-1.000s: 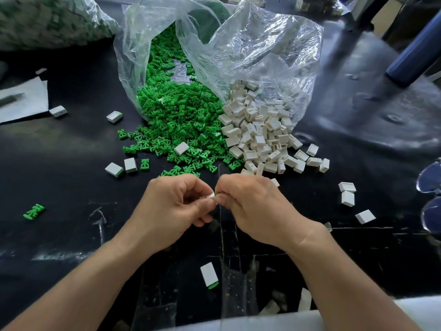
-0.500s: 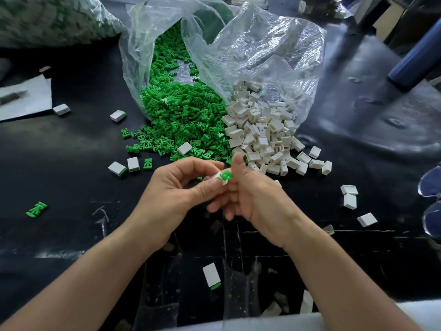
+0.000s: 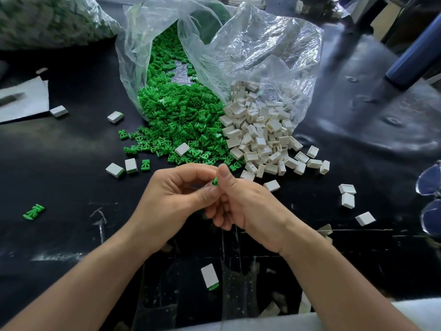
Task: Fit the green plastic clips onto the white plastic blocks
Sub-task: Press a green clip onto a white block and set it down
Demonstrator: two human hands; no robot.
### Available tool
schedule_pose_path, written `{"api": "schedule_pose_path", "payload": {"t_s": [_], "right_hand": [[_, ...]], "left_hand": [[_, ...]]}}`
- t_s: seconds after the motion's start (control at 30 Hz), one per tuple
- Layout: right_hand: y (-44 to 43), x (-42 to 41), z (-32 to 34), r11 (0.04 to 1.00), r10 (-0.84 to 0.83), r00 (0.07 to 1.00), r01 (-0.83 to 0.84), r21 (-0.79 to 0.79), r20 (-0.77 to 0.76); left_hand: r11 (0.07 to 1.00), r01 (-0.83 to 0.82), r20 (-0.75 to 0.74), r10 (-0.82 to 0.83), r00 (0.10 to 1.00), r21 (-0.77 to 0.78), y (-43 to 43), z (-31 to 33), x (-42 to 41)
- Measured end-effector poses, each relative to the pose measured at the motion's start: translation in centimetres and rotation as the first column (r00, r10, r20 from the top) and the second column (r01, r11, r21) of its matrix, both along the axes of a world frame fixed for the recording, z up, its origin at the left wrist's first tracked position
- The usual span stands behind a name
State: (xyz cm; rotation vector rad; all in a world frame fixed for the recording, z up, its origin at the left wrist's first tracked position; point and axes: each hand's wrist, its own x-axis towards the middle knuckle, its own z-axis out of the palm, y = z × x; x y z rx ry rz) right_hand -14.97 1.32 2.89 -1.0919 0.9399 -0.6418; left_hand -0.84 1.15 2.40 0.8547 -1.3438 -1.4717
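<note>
Green clip (image 3: 215,181) pinched between the curled fingers (image 3: 200,172) of the left hand (image 3: 176,199) and the thumb of the right hand (image 3: 241,206)

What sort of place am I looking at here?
Probably a small hand-assembly workbench: a clear plastic bag spills heaps of green clips and white blocks onto a black table, and finished pieces lie scattered around.

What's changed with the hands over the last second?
A green clip now shows between the hands, where only white showed before. The right hand has loosened, thumb against the clip; the left hand still pinches it. The green pile and white pile stay put.
</note>
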Motion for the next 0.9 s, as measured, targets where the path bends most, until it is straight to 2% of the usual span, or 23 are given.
{"api": "schedule_pose_path", "payload": {"t_s": [0.23, 0.43, 0.57, 0.63, 0.73, 0.9], "right_hand": [[0.32, 0.01, -0.2, 0.999, -0.038, 0.995, 0.037, -0.012, -0.089], [0.48, 0.12, -0.19, 0.998, -0.066, 0.994, 0.064, -0.025, -0.09], [0.14, 0.09, -0.14, 0.999, -0.034, 0.999, 0.034, 0.014, -0.009], [-0.04, 0.04, -0.11, 0.998, -0.025, 0.999, 0.024, 0.054, 0.03], [-0.16, -0.19, -0.23, 0.999, -0.017, 1.0, 0.016, 0.042, 0.021], [-0.19, -0.25, -0.14, 1.0, -0.006, 0.999, 0.006, -0.006, -0.047]], "left_hand": [[0.999, 0.014, 0.002, -0.014, 1.0, -0.042, 0.07, -0.15, 0.04], [0.999, -0.021, 0.027, 0.022, 0.999, -0.032, 0.03, -0.13, -0.02], [1.0, 0.007, -0.035, -0.006, 0.999, 0.021, 0.04, -0.18, -0.03], [0.999, -0.018, -0.018, 0.019, 1.0, 0.051, -0.02, -0.22, 0.1], [0.996, -0.023, 0.022, 0.022, 1.0, 0.09, -0.09, -0.12, 0.33], [0.986, -0.013, 0.008, 0.012, 1.0, 0.164, -0.3, 0.04, 0.39]]}}
